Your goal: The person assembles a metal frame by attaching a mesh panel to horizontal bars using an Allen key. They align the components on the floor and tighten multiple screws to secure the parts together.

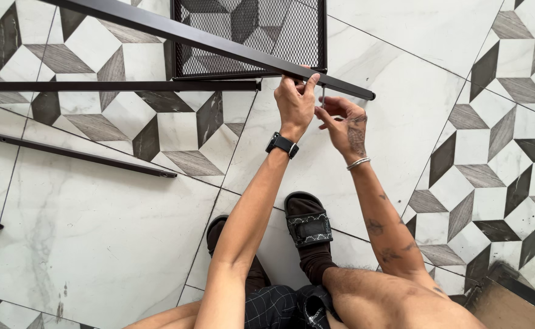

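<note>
A long dark metal bar runs diagonally from the upper left to its end near the middle right. My left hand grips this bar close to its end, with a black watch on the wrist. Just to its right, my right hand pinches a thin silver screw or hex key that stands upright under the bar. A silver bracelet sits on that wrist.
A black mesh panel in a frame lies behind the bar. Two more dark bars lie on the patterned tile floor at left. My feet in black sandals rest below. A cardboard box corner is at lower right.
</note>
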